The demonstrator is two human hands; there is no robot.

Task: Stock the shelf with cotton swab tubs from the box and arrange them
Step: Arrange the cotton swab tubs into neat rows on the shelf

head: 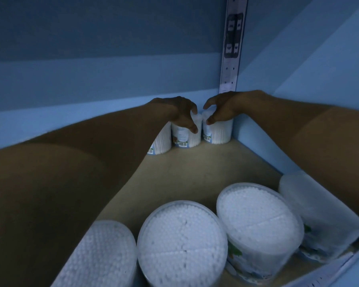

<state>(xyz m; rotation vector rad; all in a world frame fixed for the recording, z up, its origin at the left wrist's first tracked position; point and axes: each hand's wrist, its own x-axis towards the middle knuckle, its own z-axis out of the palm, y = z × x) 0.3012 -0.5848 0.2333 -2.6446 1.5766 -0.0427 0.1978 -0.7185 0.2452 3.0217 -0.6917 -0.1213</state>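
my left forearm [104,141] covers most of the far-left tub [161,145]. my hands hide the tops of the two tubs beside it. the near-left tub [100,257] is cut by the bottom edge, and the near-right tub [319,214] is blurred; i can't read any labels.

Bare shelf floor [195,172] lay open mid-depth; back corner blocked by three tubs [217,133], front edge by a row of four tubs [182,241], side wall [298,131] right

Seven cotton swab tubs [181,243]; two hands [180,112].
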